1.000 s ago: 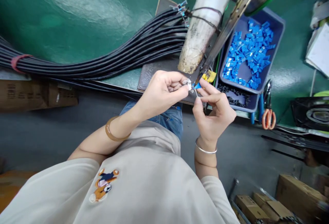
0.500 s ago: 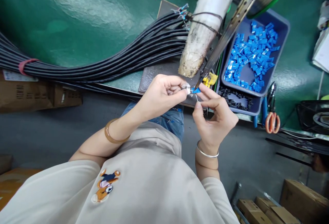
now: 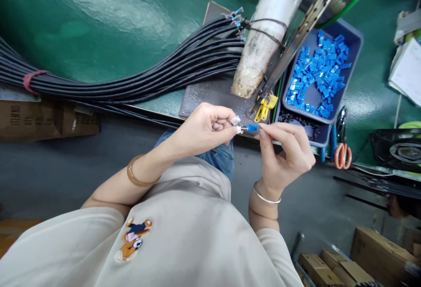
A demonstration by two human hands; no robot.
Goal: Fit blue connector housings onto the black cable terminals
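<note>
Now the left hand pinches a blue connector by its wired end, while the right hand brings thumb and forefinger together at the other end, their grip too small to make out. Just beyond lies a yellow tool, with a tray of blue pieces to its right.
</note>
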